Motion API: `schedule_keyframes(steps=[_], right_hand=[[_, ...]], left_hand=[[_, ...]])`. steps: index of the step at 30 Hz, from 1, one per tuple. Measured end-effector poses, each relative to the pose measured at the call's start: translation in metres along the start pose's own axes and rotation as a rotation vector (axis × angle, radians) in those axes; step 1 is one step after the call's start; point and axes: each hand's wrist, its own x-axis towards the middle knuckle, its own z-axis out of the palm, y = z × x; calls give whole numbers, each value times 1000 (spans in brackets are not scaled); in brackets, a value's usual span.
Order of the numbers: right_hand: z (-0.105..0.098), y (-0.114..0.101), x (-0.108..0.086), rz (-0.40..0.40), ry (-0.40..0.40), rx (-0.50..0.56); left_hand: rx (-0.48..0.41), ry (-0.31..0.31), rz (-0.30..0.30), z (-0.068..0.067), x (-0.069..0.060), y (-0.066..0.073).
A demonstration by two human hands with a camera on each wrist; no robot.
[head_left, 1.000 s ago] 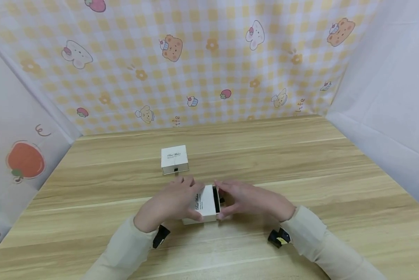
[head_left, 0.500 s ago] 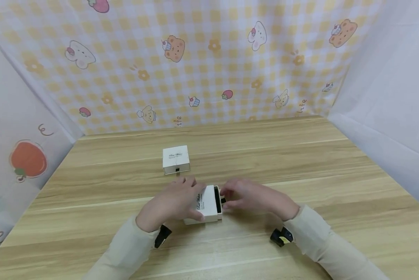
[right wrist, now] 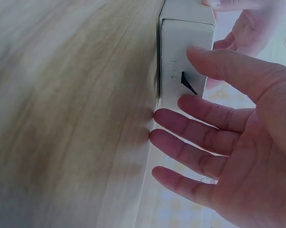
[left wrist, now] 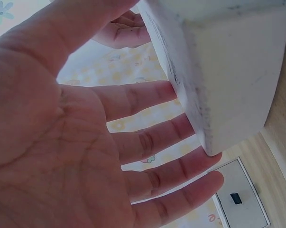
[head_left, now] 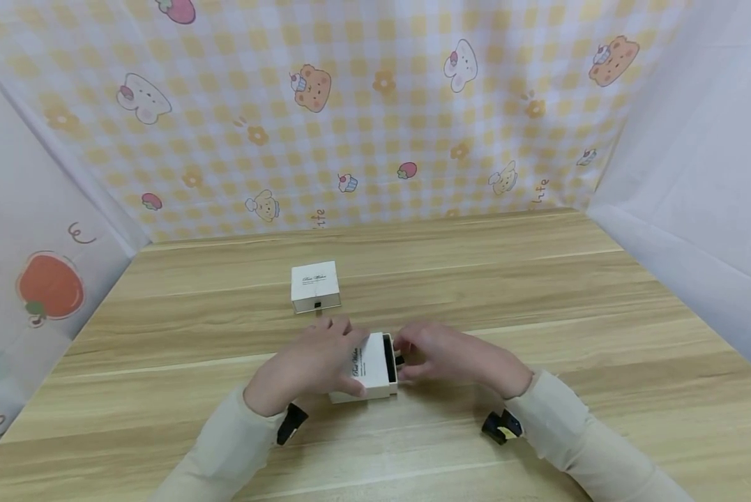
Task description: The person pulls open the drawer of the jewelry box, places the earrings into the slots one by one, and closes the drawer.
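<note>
A white slide-out box [head_left: 367, 369] with black script on its lid lies near the middle of the wooden table. Its drawer [right wrist: 185, 61] sticks out a little on the right, showing a dark inside. My left hand [head_left: 306, 366] holds the sleeve, thumb on the near side and fingers over the top and far side. At the drawer's front is my right hand [head_left: 447, 355], thumb and index finger apart around the black pull tab [right wrist: 187, 83]. In the right wrist view the thumb tip is against the drawer front; the other fingers extend loosely below.
A second white box [head_left: 315, 286] of the same kind stands behind, shut, its black tab facing forward. A yellow checked cloth [head_left: 381, 111] hangs behind the table [head_left: 507, 279], with pale cloth on both sides.
My right fingers have drawn inward from the drawer's two corners to either side of the tab. The left hand stays on the box, and the drawer protrudes about as far as before.
</note>
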Motion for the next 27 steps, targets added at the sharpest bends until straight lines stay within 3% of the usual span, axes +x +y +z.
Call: schedule_keyframes(steps=[27], right_hand=[[6,-6,5,-28,24,-43]], left_hand=[[25,0,16,-1,0,-1]])
